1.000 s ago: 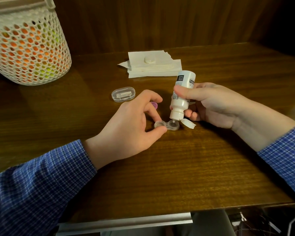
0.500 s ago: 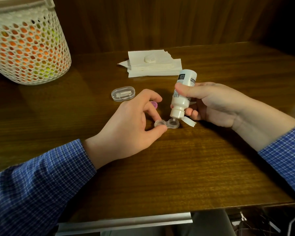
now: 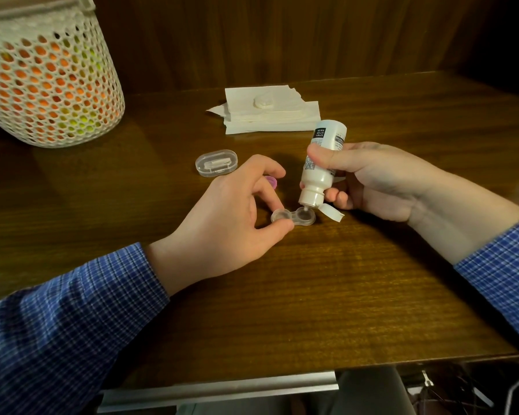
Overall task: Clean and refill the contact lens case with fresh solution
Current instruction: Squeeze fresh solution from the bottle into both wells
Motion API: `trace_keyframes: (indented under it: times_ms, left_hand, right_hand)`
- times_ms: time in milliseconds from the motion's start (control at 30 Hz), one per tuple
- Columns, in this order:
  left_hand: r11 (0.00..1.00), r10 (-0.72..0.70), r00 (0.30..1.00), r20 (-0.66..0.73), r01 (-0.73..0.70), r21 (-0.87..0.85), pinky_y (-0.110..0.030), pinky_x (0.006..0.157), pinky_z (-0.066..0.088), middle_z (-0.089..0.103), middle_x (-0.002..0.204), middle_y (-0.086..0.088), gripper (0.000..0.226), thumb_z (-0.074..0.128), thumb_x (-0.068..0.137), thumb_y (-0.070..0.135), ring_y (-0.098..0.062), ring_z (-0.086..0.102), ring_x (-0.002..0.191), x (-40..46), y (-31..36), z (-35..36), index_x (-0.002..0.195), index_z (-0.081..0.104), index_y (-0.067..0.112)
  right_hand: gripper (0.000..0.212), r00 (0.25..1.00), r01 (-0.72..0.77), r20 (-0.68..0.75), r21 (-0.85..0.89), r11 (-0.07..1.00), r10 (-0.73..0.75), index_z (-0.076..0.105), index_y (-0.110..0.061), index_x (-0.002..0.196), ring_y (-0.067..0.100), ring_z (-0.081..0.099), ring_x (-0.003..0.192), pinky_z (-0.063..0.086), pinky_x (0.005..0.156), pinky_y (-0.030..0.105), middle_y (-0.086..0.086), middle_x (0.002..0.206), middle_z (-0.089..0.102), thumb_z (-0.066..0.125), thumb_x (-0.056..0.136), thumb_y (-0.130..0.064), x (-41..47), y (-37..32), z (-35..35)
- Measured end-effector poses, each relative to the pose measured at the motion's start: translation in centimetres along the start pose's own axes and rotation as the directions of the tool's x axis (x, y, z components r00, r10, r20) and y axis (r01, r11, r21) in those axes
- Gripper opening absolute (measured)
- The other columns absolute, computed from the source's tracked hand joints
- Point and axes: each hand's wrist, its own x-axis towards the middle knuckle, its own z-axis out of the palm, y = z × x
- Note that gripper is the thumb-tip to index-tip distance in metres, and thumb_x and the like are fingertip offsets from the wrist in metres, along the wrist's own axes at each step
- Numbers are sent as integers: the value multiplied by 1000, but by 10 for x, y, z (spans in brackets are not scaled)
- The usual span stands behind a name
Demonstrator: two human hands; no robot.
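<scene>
Filling the right well of the lens case; left well not yet done, caps still off.

Dark brown wooden tabletop [image 3: 282,295]. Back left, a white perforated plastic basket [image 3: 48,73] with orange and yellow-green showing through. Behind the work, a stack of white paper napkins [image 3: 282,115] with a small round white cap [image 3: 263,101] on top. My right hand [image 3: 372,181] grips the small white plastic solution bottle [image 3: 321,166], tipped nozzle-down, flip lid hanging open, tip just over the right well. My left hand [image 3: 225,217] pinches the left end of the clear twin-well lens case [image 3: 294,216], flat on the tabletop between my hands. A clear oval lidded box [image 3: 216,163] lies beyond. A small purple cap [image 3: 271,181] peeks out behind my fingers. Cleaning looks done, judging by the napkins; fluid level unreadable. Left: second well, both caps.
</scene>
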Motion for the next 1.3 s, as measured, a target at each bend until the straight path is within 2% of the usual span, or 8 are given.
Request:
trace_keyframes:
  times_ms: [133, 233, 367, 500, 767, 1000, 1167, 1300]
  left_hand:
    - [1000, 5, 1000, 3, -5, 2, 5, 67, 39, 76, 91, 7, 59, 85, 85, 22, 8, 62, 57, 0, 0, 0, 134, 55, 12]
    - [1000, 0, 1000, 0, 0, -11, 4, 66, 40, 76, 92, 7, 59, 85, 85, 23, 5, 62, 56, 0, 0, 0, 135, 54, 12]
    - [999, -4, 1000, -12, 3, -46, 3, 65, 41, 76, 91, 4, 64, 84, 85, 22, 19, 60, 63, 0, -1, 1, 138, 50, 10]
    - [999, -6, 1000, -13, 6, -40, 3, 66, 41, 76, 91, 4, 65, 84, 86, 23, 15, 61, 61, 1, -1, 1, 139, 50, 10]
    - [999, -25, 1000, -14, 24, -37, 3, 66, 41, 76, 91, 7, 64, 84, 85, 24, -11, 62, 49, 0, 0, 0, 137, 51, 12]
    - [998, -50, 999, -12, 49, -47, 2, 64, 42, 76, 91, 5, 65, 84, 85, 23, 5, 62, 54, 1, 1, 1, 139, 49, 11]
    - [996, -66, 998, -16, 65, -62, -5, 58, 46, 76, 91, 7, 66, 84, 85, 25, -6, 61, 49, 1, 1, 0, 140, 49, 13]
    - [998, -43, 999, -12, 43, -46, 3, 64, 41, 76, 90, 5, 65, 84, 85, 24, 0, 62, 51, 2, -1, 0, 139, 49, 11]
  right_hand:
    - [45, 1000, -2, -3, -2, 1000, 2, 67, -15, 108, 10, 54, 57, 44, 44, 16, 12, 96, 68, 76, 71, -40, 0, 0, 1]
    - [44, 1000, -2, -8, 0, 1000, 2, 68, -16, 106, 11, 54, 57, 44, 45, 16, 13, 98, 68, 76, 71, -40, 0, 0, 0]
    - [45, 1000, -2, -8, 6, 1000, 2, 68, -16, 107, 11, 55, 58, 44, 46, 16, 12, 95, 69, 77, 70, -40, 0, -1, 0]
    - [43, 1000, 3, -7, 6, 1000, -3, 68, -16, 104, 10, 56, 55, 44, 46, 16, 8, 87, 70, 77, 70, -40, 0, 0, 0]
    - [47, 1000, -5, -15, 35, 999, 6, 69, -15, 105, 9, 57, 53, 46, 43, 15, 11, 94, 70, 79, 67, -40, 2, 0, -2]
    - [52, 999, -42, -5, 96, 995, 43, 67, -14, 112, 6, 60, 50, 46, 40, 16, 10, 96, 70, 78, 69, -40, 3, -2, -5]
    - [57, 999, -51, 17, 70, 996, 50, 65, -10, 116, 6, 57, 52, 46, 41, 15, 10, 95, 68, 79, 67, -36, 2, -2, -4]
    - [53, 999, -43, 23, 46, 998, 42, 66, -12, 112, 6, 57, 54, 46, 42, 15, 13, 102, 68, 78, 66, -36, 2, -2, -3]
